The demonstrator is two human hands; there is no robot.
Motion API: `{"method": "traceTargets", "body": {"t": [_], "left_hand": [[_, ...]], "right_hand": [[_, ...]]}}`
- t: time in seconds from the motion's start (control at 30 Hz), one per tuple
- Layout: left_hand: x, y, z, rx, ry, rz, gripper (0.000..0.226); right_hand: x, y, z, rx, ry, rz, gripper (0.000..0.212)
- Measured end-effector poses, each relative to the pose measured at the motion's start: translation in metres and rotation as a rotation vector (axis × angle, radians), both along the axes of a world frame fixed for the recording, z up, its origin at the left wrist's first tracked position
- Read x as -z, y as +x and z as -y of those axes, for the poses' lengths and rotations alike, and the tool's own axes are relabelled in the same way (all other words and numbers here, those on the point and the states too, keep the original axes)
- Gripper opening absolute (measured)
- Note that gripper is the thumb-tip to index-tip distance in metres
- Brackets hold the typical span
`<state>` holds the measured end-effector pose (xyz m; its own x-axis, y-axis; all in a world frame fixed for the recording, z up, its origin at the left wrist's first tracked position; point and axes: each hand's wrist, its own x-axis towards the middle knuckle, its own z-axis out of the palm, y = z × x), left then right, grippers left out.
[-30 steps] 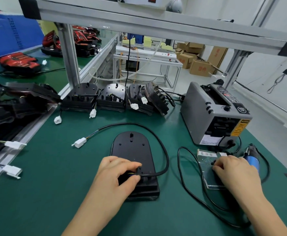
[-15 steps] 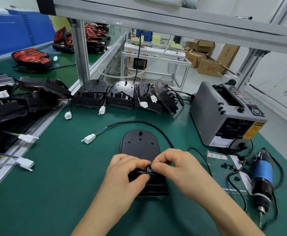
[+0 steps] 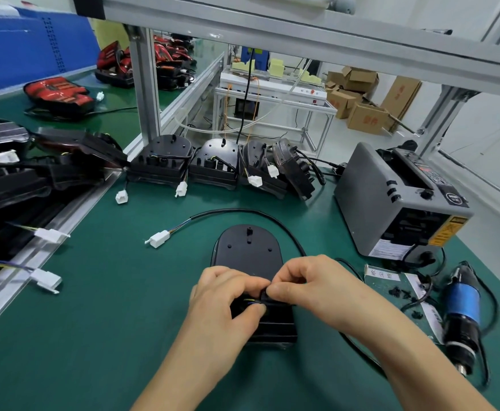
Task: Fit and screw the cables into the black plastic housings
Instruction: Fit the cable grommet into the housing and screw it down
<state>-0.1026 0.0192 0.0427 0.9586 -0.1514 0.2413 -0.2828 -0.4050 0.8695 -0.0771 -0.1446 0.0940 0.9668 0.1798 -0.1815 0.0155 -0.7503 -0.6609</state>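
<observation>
A black plastic housing [image 3: 248, 253] lies flat on the green mat in front of me. Its black cable [image 3: 260, 214] loops behind it and ends in a white connector [image 3: 159, 239] to the left. My left hand [image 3: 225, 304] grips the near part of the housing, thumb pressed beside the coloured wires. My right hand [image 3: 308, 286] pinches a small black part at the spot where the cable enters the housing. The part itself is mostly hidden by my fingers.
Several finished housings [image 3: 213, 161] with white plugs stand in a row at the back. A grey tape dispenser [image 3: 397, 203] sits to the right. A blue electric screwdriver [image 3: 462, 315] and small black screws [image 3: 403, 293] on a sheet lie at the near right. More housings [image 3: 20, 173] pile up at the left.
My right hand left the screw sheet on the right and came to the housing, where it now pinches the small black part beside my left hand. The camera has tilted slightly.
</observation>
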Motion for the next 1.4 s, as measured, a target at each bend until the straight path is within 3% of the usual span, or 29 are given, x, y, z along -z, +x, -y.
{"method": "traceTargets", "body": {"t": [0.57,0.7,0.87,1.17,1.4], "left_hand": [[0.009,-0.005,-0.005,-0.022,-0.107,-0.015,0.044],[0.007,-0.001,-0.019,0.023,0.051,0.096,0.016],[0.009,-0.002,-0.023,0.074,0.121,0.136,0.009],[0.006,-0.001,-0.023,0.111,0.188,0.207,0.011],[0.005,-0.006,-0.023,0.091,0.234,0.248,0.015]], "right_hand": [[0.007,-0.003,-0.004,0.011,-0.005,0.060,0.014],[0.006,-0.005,0.003,0.018,0.045,-0.017,0.014],[0.003,0.000,0.007,-0.043,0.006,-0.113,0.014],[-0.009,0.026,0.008,-0.210,-0.088,-0.291,0.013],[-0.013,0.029,0.009,-0.335,-0.114,-0.299,0.015]]}}
